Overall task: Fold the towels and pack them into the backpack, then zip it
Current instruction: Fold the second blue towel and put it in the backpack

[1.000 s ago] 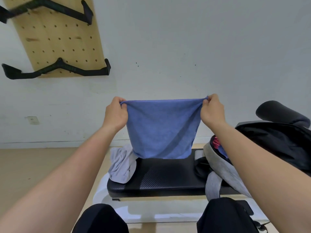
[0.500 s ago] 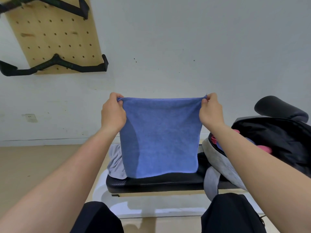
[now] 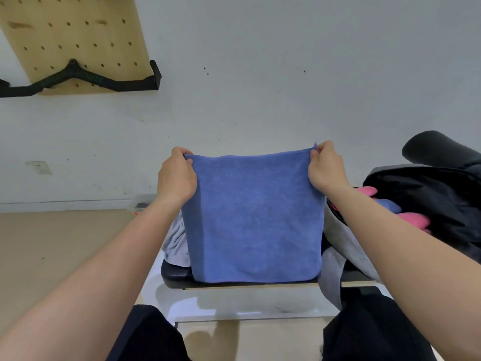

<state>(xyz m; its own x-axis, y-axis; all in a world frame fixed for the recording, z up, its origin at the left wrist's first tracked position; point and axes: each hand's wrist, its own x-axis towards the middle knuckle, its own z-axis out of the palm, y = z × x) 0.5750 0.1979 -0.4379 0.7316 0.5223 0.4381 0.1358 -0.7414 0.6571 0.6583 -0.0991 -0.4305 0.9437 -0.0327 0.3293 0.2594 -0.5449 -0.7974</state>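
**Blue towel held up by its top corners over the bench**

We held the blue towel point(image 3: 255, 217) up in front of us, stretched flat between both hands. Our left hand point(image 3: 177, 175) pinched the top left corner, with the fingers curled over the hem and the thumb behind the cloth. Our right hand point(image 3: 325, 165) pinched the top right corner in the same way, and a small tip of cloth stood up above the knuckles. Neither hand held anything else. The towel hung as a near square with its top edge taut and almost level. A darker band ran down its left side. Its lower edge hung in front of the black bench pad point(image 3: 177, 273), and we could not tell whether it touched the pad.

The backpack point(image 3: 429, 199) lay open on the right end of the bench, just beside our right forearm, with its black flap thrown back. Pink towels point(image 3: 413, 220) and a folded blue one point(image 3: 387, 205) showed in its mouth. A grey panel point(image 3: 338, 230) of the bag faced us, partly hidden by the hanging towel.

A grey towel point(image 3: 177, 243) lay crumpled on the left end of the pad, behind the blue towel's left edge. On the white wall beyond hung a wooden pegboard point(image 3: 73, 35) with a black handle bar point(image 3: 91, 79) hooked across its lower part. Our knees point(image 3: 148, 334), in dark trousers, showed at the bottom of the view.
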